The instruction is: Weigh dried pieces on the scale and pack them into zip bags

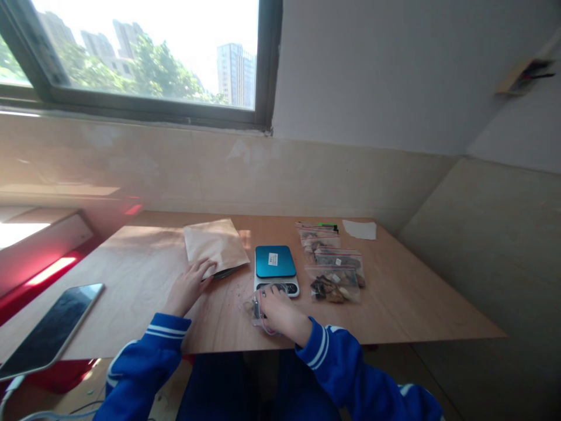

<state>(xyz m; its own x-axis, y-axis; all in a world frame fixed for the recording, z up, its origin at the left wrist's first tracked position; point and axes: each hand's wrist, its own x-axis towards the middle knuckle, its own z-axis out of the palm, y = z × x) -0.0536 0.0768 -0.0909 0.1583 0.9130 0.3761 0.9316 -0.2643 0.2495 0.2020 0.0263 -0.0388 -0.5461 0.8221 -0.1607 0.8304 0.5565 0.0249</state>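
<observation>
My left hand lies with its fingers stretched over the near left corner of a tan paper bag. Something dark shows under that bag's near edge. My right hand is closed on a clear zip bag with small dark contents I cannot make out. This bag is just in front of a kitchen scale and overlaps its near edge. The scale has a blue metal plate with a white label, and nothing lies on the plate.
Right of the scale lie several filled zip bags with brown and dark dried pieces. Behind them are a green and black pen and a white paper. A phone with a cable is at the left. Wall and window stand behind the table.
</observation>
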